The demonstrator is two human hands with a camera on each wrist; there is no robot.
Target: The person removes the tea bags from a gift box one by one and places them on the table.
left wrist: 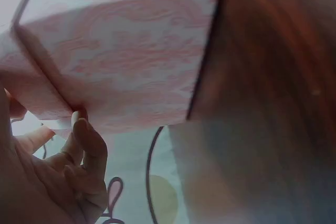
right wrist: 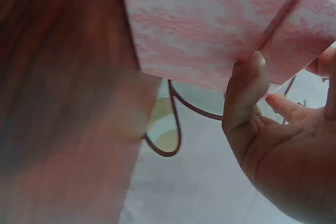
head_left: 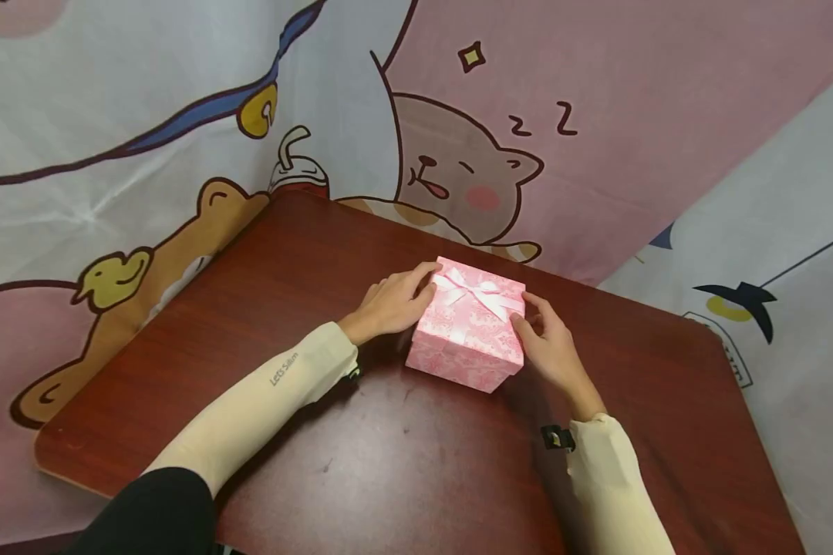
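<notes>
A pink patterned gift box [head_left: 461, 362] stands on the table, its lid [head_left: 482, 327] on top with a pale ribbon bow [head_left: 467, 291]. From the left side my left hand [head_left: 387, 303] grips the lid. My right hand [head_left: 551, 347] holds the lid's opposite side, thumb toward me and fingers farther back. In the left wrist view, fingertips of the left hand [left wrist: 58, 177] touch the lid's lower edge. A similar hold shows in the right wrist view, where the right hand [right wrist: 278, 145] has a fingertip at the lid's edge. What the box contains is hidden.
The reddish-brown wooden table [head_left: 347, 455] has rounded corners. Behind it and along its sides hangs a cartoon-printed cloth [head_left: 639, 116] close to the table's edges. Dark straps with small devices sit at both wrists.
</notes>
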